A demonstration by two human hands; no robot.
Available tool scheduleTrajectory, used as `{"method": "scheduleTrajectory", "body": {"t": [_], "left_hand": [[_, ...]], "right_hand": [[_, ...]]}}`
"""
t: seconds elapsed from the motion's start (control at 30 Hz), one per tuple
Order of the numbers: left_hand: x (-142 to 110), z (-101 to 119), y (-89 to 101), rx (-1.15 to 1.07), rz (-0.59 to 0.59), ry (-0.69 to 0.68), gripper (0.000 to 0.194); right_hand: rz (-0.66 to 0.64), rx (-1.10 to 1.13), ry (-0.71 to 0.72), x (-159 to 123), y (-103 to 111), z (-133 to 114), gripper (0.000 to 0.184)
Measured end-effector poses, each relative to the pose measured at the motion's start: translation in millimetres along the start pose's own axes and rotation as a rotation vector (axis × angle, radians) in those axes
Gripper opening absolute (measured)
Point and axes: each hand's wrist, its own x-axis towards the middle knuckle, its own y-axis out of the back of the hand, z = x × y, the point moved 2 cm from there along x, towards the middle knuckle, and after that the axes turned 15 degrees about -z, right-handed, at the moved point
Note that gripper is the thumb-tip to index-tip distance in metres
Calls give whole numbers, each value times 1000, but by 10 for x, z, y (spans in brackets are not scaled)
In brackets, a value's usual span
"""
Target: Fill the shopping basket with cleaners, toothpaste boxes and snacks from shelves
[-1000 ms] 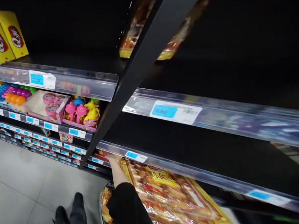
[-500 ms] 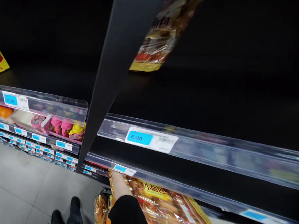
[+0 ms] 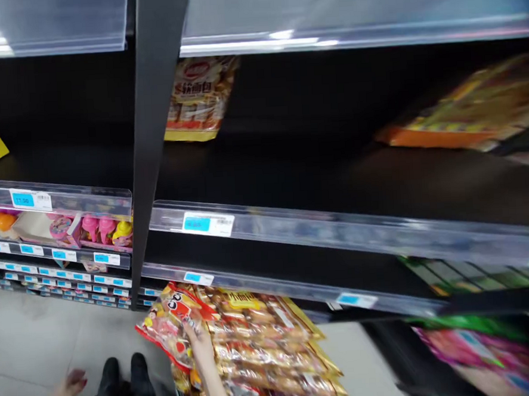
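My right hand (image 3: pixel 196 339) grips the edge of a red-and-clear snack bag (image 3: pixel 165 326) with cartoon pictures on it. That bag is tilted in front of the lower shelves, beside a pile of gold bread packs (image 3: pixel 264 335), which lies right of my forearm. Down at the left, my left hand (image 3: pixel 74 383) hangs over the floor with loosely bent fingers and nothing in it.
A dark upright (image 3: pixel 149 109) divides the shelving. Clear shelf lips (image 3: pixel 293 220) with price tags jut out in front. One bread bag (image 3: pixel 196 100) stands on the upper shelf; a blurred orange-and-yellow packet (image 3: pixel 461 114) lies further right. My shoes (image 3: pixel 138 373) are on grey tiles.
My right hand has come up from behind the top bread pack, and the red snack bag now shows in it. My left hand has come into view. The view has swung right.
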Motion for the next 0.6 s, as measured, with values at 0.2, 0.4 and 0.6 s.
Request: {"method": "scheduleTrajectory", "body": {"t": [0.2,0.4,0.6], "left_hand": [[111,901,-274,-238,-464,-256,75],[-126,1597,-659,-429,-422,-541,62],[-559,1888,-608,-478,-355,-676,63]], "right_hand": [[-192,154,43,-992,-86,-423,41],[-189,338,127,-1294,-430,-990,38],[-212,480,69,-1425,-514,-1259,51]]}}
